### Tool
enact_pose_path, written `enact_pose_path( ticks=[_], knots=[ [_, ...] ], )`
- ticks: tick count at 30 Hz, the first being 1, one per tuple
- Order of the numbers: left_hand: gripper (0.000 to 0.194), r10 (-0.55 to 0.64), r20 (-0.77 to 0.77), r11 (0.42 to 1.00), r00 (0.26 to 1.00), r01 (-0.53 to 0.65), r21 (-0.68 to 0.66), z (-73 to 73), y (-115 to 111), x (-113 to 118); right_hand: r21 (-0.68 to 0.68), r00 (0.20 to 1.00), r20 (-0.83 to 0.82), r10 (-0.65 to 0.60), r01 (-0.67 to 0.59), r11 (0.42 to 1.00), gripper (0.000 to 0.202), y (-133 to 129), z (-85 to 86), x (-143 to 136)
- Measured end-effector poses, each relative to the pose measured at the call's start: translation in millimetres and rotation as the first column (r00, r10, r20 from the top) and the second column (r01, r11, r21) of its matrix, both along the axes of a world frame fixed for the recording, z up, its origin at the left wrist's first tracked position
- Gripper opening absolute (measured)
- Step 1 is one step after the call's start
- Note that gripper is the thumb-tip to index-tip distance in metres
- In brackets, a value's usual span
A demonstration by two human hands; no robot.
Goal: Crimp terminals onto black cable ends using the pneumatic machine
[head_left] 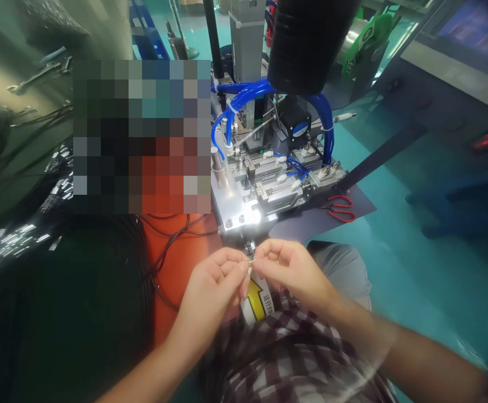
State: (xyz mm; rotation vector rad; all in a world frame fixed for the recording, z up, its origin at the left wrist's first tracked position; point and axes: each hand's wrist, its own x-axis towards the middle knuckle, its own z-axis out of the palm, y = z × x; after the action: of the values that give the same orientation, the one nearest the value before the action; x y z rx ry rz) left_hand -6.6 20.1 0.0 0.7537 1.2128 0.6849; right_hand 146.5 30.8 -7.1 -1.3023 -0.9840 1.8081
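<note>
My left hand point(219, 280) and my right hand point(292, 268) meet in front of my body, fingertips almost touching. Between them is a tiny thin gold-coloured piece point(250, 262), too small to name. Thumb and fingers of each hand pinch at it from opposite sides. Just beyond the fingertips is the lit front end of a metal machine point(250, 215) with a small fitting point(250, 247) below it. Under my hands a white label with a yellow arrow point(257, 299) shows in part.
Blue air hoses point(248, 92) loop over the machine's cylinders point(280, 190). Red-handled pliers point(341, 209) lie on the grey plate point(365, 210) at right. Black cables point(170, 240) cross an orange surface point(189, 238) and bundle at left. A thick black tube point(311, 45) hangs above.
</note>
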Motion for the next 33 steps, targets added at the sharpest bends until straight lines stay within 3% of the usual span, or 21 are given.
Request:
enact_pose_path(
  ticks=[13, 28, 31, 33],
  knots=[
    [0.022, 0.009, 0.022, 1.0, 1.0, -0.009, 0.01, -5.6, -1.9, -2.1, -0.006, 0.999, -0.007, -0.051, 0.051, 0.999, 0.011, -6.7, 1.0, -3.2],
    [0.019, -0.034, -0.019, 0.999, 0.999, 0.034, 0.03, -6.1, -1.9, -1.3, 0.118, 0.988, 0.139, 0.075, -0.091, 0.989, 0.013, 0.0, 0.6, 5.3],
    [0.019, -0.038, -0.028, 0.999, 0.999, 0.039, 0.026, -4.7, -1.8, -1.0, 0.222, 0.965, 0.251, 0.079, -0.137, 0.965, 0.02, -2.0, -1.9, 7.0],
    [0.02, -0.042, -0.024, 0.999, 0.999, 0.043, 0.017, -3.5, -1.4, -0.7, 0.312, 0.913, 0.397, 0.097, -0.233, 0.921, 0.029, -1.3, -2.0, 9.9]
  ],
)
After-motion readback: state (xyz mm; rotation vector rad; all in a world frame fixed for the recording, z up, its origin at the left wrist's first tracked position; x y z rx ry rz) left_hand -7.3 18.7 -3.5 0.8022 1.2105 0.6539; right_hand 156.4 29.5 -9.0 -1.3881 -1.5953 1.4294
